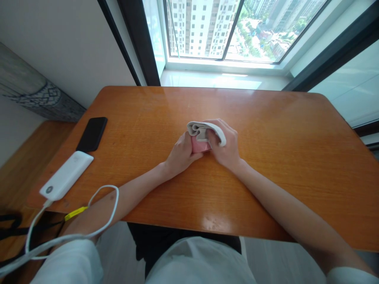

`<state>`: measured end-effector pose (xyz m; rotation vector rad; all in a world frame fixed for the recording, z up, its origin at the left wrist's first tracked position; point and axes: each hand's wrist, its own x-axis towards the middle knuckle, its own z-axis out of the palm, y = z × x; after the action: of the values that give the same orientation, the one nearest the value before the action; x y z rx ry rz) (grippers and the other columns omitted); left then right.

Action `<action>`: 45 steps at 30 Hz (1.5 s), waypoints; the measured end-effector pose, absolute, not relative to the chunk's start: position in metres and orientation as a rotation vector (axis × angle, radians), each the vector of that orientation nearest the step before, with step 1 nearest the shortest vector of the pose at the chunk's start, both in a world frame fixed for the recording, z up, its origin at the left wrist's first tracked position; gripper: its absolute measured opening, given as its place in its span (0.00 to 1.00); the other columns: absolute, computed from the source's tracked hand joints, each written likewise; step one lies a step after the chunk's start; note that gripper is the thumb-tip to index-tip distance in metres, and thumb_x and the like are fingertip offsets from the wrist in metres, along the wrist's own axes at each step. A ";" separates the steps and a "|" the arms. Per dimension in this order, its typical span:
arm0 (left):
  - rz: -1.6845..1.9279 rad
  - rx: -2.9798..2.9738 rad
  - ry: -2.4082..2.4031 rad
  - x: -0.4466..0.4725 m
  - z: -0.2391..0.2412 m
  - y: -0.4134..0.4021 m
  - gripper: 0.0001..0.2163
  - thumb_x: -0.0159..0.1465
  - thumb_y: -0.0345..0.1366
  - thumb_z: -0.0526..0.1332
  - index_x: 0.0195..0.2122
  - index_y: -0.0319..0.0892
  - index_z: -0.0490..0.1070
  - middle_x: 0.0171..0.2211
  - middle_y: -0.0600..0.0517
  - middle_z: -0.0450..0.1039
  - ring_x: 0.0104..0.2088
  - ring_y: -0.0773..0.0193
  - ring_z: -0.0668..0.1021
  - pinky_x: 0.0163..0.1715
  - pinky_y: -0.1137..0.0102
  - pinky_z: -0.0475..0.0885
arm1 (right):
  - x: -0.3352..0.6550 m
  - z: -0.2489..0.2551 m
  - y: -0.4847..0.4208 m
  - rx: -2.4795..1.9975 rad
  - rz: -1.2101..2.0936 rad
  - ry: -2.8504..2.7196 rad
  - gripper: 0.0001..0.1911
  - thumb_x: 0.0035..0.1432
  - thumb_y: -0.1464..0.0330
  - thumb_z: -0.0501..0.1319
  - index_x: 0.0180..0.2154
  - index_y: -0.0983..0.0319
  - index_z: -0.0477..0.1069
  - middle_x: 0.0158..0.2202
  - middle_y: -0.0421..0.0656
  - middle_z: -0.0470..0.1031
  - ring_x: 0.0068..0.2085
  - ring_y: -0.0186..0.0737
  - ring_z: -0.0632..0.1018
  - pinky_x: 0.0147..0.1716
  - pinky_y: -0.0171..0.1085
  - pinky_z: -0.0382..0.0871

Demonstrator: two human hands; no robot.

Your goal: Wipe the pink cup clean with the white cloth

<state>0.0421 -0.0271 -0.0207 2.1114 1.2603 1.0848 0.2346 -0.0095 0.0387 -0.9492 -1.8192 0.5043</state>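
Near the middle of the wooden table (281, 157), a small pink box-like object (200, 146) sits between my two hands. My left hand (182, 153) grips its left side, thumb toward me. A folded pale grey cloth (204, 128) lies over the top of the pink object. My right hand (226, 144) is closed on the cloth and presses it against the object's top and right side. The cloth and my fingers hide most of the pink object, so its exact kind does not show.
At the table's left lie a black phone (92, 134) and a white power bank (66, 175). A white cable (115, 201) with a yellow tag (76, 213) runs from the power bank across my left forearm. Beyond the far edge is a window (222, 31).
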 end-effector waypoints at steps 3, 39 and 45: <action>1.079 2.108 1.270 0.042 -0.016 -0.029 0.28 0.64 0.33 0.70 0.62 0.47 0.59 0.59 0.40 0.77 0.56 0.45 0.83 0.57 0.51 0.80 | 0.235 0.019 0.006 -0.997 0.904 -1.398 0.20 0.72 0.47 0.62 0.41 0.55 0.80 0.40 0.43 0.85 0.43 0.48 0.84 0.46 0.46 0.80; 1.045 2.182 1.348 0.041 -0.023 -0.029 0.23 0.69 0.41 0.69 0.60 0.44 0.62 0.52 0.41 0.79 0.50 0.45 0.84 0.51 0.53 0.81 | 0.234 0.045 -0.023 -0.913 0.111 -2.096 0.18 0.72 0.60 0.61 0.58 0.57 0.77 0.54 0.50 0.86 0.52 0.57 0.83 0.57 0.56 0.72; 1.024 2.177 1.367 0.042 -0.020 -0.029 0.24 0.69 0.42 0.70 0.59 0.44 0.61 0.51 0.41 0.79 0.50 0.45 0.85 0.50 0.52 0.81 | 0.232 0.045 -0.018 -0.923 0.152 -2.045 0.17 0.73 0.56 0.61 0.56 0.56 0.79 0.52 0.49 0.87 0.50 0.55 0.83 0.55 0.54 0.72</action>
<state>0.0422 -0.0291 -0.0201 2.1768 1.3671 1.0238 0.2316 -0.0181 0.0453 -0.9226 -2.0454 0.1521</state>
